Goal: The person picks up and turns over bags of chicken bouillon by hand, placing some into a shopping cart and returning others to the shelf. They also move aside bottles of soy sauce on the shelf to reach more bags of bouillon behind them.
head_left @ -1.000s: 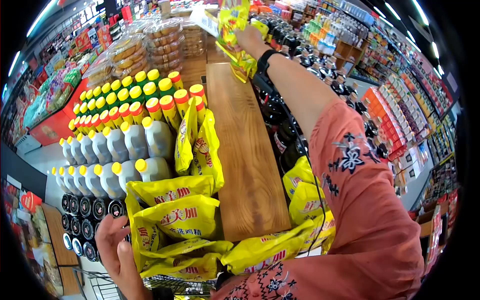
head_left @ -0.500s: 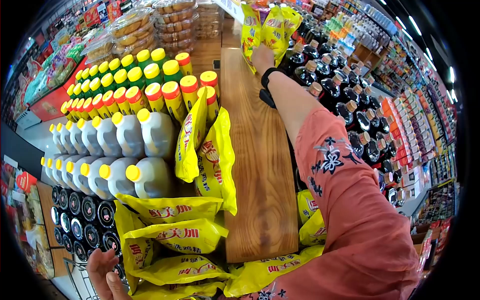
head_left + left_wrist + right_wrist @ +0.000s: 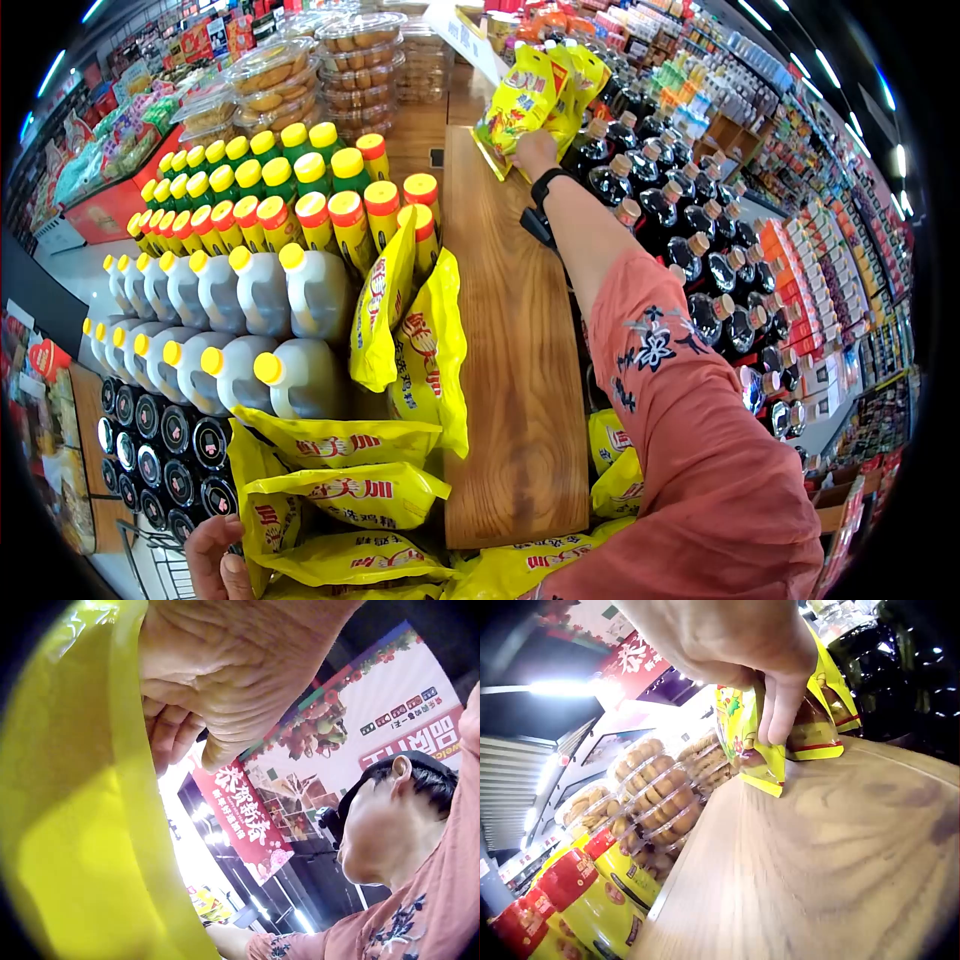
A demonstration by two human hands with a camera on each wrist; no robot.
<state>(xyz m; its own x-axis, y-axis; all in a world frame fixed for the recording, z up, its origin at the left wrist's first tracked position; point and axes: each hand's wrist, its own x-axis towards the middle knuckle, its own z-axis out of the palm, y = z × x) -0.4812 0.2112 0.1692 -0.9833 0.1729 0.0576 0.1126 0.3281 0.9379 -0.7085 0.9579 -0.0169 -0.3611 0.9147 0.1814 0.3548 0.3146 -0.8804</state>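
At the far end of a wooden board (image 3: pixel 515 330), my right hand (image 3: pixel 537 152) grips the lower part of a yellow bag of chicken bouillon (image 3: pixel 522 95). The right wrist view shows its fingers (image 3: pixel 778 712) over the front of that bag, whose bottom edge is at the wood. Another yellow bag (image 3: pixel 829 694) stands right beside it. My left hand (image 3: pixel 212 560) is low at the left, fingers loosely bent, beside several upright yellow bags (image 3: pixel 345 495). In the left wrist view a yellow bag's edge (image 3: pixel 127 787) hides part of its fingers.
Dark bottles (image 3: pixel 665 210) stand in rows right of the board. To its left are yellow-capped jugs (image 3: pixel 310 375), red-capped yellow canisters (image 3: pixel 345 215) and black-lidded jars (image 3: pixel 180 430). Stacked clear tubs of pastries (image 3: pixel 360 75) and a white sign (image 3: pixel 465 40) are farther back.
The bag in my right hand has come down from a raised, tilted position to stand at the board's far end beside other bags. My left hand has sunk lower in view.
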